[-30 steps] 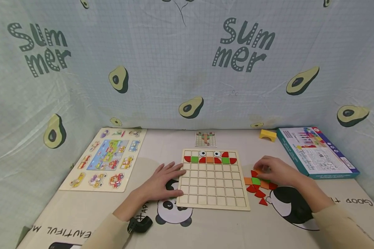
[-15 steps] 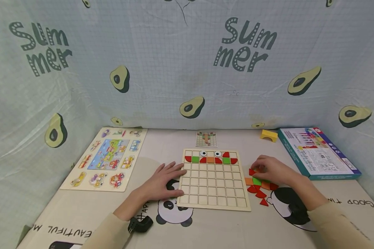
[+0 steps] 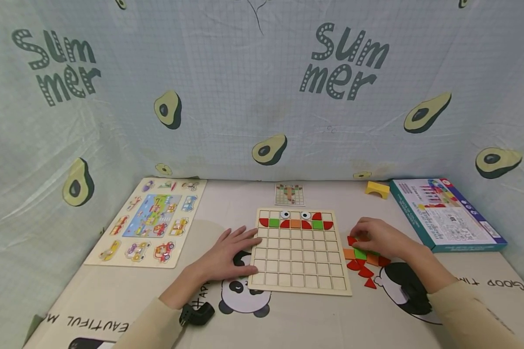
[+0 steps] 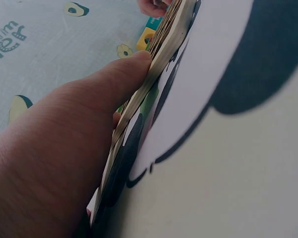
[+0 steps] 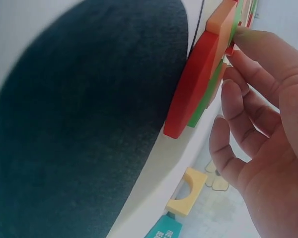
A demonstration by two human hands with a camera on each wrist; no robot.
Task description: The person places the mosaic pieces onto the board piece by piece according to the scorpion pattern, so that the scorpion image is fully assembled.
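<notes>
A square wooden grid board (image 3: 298,264) lies on the table, its top rows holding red, green and orange pieces and two round eye pieces. My left hand (image 3: 231,254) rests at its left side, fingers spread and straight, with the thumb (image 4: 131,64) on the edge. To the right of the board my right hand (image 3: 381,238) is over a pile of loose pieces. Its thumb and forefinger pinch a small red piece (image 3: 351,240), mostly hidden by the fingers. Below the hand lie a green square (image 3: 360,254), an orange square (image 3: 349,254) and several red wedges (image 3: 366,272).
A small pattern card (image 3: 289,195) lies behind the board. A vehicle puzzle board (image 3: 181,242) is at the left, and a teal-sided box (image 3: 450,218) at the right, near a yellow arch block (image 3: 377,189). A black curved object (image 3: 198,315) sits beside my left sleeve.
My right hand has shifted slightly left, and the red piece at its fingertips has moved left with it. The left hand and the board stay in place.
</notes>
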